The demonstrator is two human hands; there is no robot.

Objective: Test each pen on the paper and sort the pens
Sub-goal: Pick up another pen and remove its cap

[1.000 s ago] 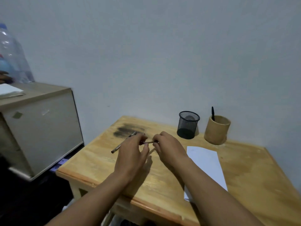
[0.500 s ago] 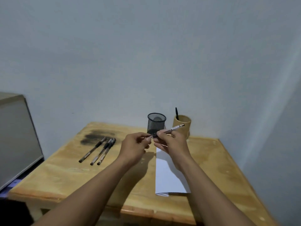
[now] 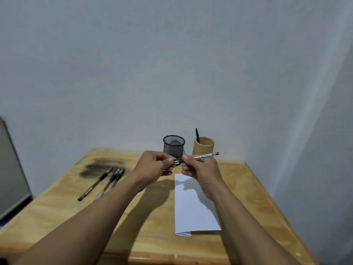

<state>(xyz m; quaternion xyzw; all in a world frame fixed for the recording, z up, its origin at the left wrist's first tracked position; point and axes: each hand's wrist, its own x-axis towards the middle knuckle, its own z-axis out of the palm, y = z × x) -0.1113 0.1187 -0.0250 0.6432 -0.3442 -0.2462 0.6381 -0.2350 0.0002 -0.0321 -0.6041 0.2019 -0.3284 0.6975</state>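
Both bare forearms reach forward from the near edge and converge toward the middle; the left hand (image 3: 155, 163) is raised, fingers curled, thumb and forefinger pinched together at its right side; the right hand (image 3: 200, 167) sits just beside it, fingers closed in a pinch, knuckles facing left, the fingertips of the two hands nearly touching.

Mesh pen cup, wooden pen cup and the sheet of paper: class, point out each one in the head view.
mesh pen cup (image 3: 173, 145), head view, on its black wire wall.
wooden pen cup (image 3: 204, 148), head view, on its tan outer wall.
sheet of paper (image 3: 193, 211), head view, on its bare white middle.
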